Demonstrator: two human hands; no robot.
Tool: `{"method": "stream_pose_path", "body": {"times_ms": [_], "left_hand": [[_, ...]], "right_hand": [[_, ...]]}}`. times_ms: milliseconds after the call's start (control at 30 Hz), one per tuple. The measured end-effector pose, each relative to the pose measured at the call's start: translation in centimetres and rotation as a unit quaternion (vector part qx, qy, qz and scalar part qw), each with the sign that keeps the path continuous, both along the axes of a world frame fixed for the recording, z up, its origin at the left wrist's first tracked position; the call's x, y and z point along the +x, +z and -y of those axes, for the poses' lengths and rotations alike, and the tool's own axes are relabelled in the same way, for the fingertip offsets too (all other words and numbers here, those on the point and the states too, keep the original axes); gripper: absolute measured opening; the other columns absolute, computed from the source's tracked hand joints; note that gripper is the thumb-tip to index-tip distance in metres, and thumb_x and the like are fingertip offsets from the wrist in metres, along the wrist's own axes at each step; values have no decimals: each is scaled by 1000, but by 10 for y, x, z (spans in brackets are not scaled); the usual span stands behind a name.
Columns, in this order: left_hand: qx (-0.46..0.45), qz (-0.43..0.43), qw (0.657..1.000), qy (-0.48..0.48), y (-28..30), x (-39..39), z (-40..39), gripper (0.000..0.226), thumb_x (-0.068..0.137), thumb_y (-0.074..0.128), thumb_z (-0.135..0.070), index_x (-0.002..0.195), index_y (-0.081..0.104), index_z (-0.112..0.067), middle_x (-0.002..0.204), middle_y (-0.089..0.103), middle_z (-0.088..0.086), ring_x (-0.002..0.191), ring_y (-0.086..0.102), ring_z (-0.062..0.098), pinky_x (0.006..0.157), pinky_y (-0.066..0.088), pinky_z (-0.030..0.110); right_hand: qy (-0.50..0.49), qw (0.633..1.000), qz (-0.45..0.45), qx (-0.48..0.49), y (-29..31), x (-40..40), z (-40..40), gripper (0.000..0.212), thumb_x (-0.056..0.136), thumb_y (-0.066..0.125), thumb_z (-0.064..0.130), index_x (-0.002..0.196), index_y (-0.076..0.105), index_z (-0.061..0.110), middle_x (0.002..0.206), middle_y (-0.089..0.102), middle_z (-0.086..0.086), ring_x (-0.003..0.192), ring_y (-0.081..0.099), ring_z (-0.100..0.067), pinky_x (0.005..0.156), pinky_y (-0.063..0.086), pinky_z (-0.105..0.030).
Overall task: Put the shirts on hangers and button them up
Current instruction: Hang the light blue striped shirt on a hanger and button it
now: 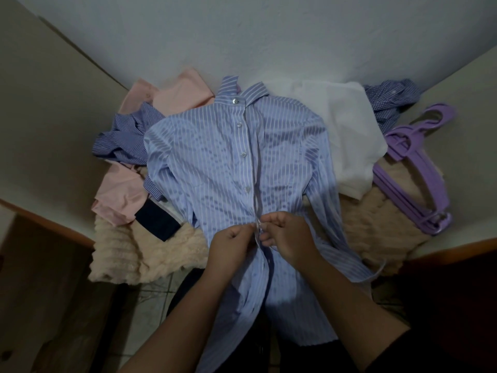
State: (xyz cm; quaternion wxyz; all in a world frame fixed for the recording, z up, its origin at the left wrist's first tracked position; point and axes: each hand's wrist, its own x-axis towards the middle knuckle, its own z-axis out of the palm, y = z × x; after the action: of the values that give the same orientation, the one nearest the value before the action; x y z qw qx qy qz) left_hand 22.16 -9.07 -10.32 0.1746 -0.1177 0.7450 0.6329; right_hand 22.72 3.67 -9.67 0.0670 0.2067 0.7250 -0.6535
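A light blue shirt with white stripes point(215, 157) lies face up in the middle, collar toward the wall, its hem hanging over the near edge. Several upper buttons along its placket are fastened. My left hand point(231, 244) pinches the left edge of the placket low on the shirt. My right hand point(285, 238) pinches the right edge at the same spot, fingertips almost meeting the left ones. A stack of purple hangers point(414, 173) lies at the right. Whether a hanger sits inside the shirt is hidden.
Other shirts lie around: pink point(172, 95) and dark blue striped point(126, 135) at the left, white point(347, 130) and blue checked point(390, 103) at the right. A dark blue cloth piece point(158, 222) sits lower left. All rest on a beige fluffy blanket point(150, 254) against the wall.
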Motion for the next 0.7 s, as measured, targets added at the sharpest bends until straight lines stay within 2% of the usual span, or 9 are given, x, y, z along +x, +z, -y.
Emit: {"method": "stream_pose_path", "body": {"times_ms": [67,133,233,300,367,433,533,600,700], "left_hand": [[6,0,1000,15,0,0,1,32,89,60,-26,67,60,-2,67,54,13,64,47,18,61,40,32],[19,-11,1000,14,1,1,1,31,88,62,-18,68,60,6,65,54,13,64,47,18,61,40,31],[6,-34,999,7,3,2,1,17,86,67,-14,78,71,0,69,66,13,63,55,15,61,47,29],[-2,-42,999,19,4,3,1,11,85,69,-14,80,73,-5,74,70,13,65,59,14,61,50,26],[-15,-54,998,26,3,3,2,9,83,71,-15,80,72,-7,77,72,14,68,64,17,62,52,28],[-34,-68,997,22,2,4,3,8,82,72,-15,79,72,-9,78,72,12,73,67,21,67,53,34],[-57,-89,994,10,3,4,4,9,82,72,-15,74,70,-11,72,70,7,65,62,10,63,51,29],[-72,-103,992,-3,7,5,4,11,82,74,-19,73,70,-13,67,67,-2,58,57,0,58,48,19],[-69,-99,992,-25,12,4,6,12,81,74,-21,72,71,-15,65,66,-5,56,57,-2,57,48,16]], "right_hand": [[3,999,-31,30,3,3,1,23,90,56,0,77,57,18,69,61,-3,50,59,-3,52,51,-19],[17,992,-65,105,5,6,2,25,90,55,2,75,56,22,69,63,-3,59,63,-8,60,54,-24],[51,973,-103,202,10,10,3,20,89,51,2,84,64,16,73,66,-6,71,64,-21,70,53,-34],[67,964,-120,227,13,12,3,18,90,51,3,90,67,12,67,61,-1,64,60,-11,64,48,-26],[81,964,-122,224,18,15,5,18,91,51,5,95,68,12,65,59,6,57,55,0,56,39,-10],[98,966,-123,204,22,15,5,20,92,54,8,105,70,11,86,70,0,73,57,6,65,40,-2],[123,966,-115,197,23,12,5,26,93,56,12,116,66,7,114,68,-8,100,60,-9,81,38,-3],[105,972,-100,187,22,10,4,27,93,57,12,117,66,6,112,68,-12,86,60,-7,79,41,-9],[75,979,-95,161,19,8,3,25,91,58,8,115,66,3,105,69,-18,61,55,7,67,42,-3]]}}
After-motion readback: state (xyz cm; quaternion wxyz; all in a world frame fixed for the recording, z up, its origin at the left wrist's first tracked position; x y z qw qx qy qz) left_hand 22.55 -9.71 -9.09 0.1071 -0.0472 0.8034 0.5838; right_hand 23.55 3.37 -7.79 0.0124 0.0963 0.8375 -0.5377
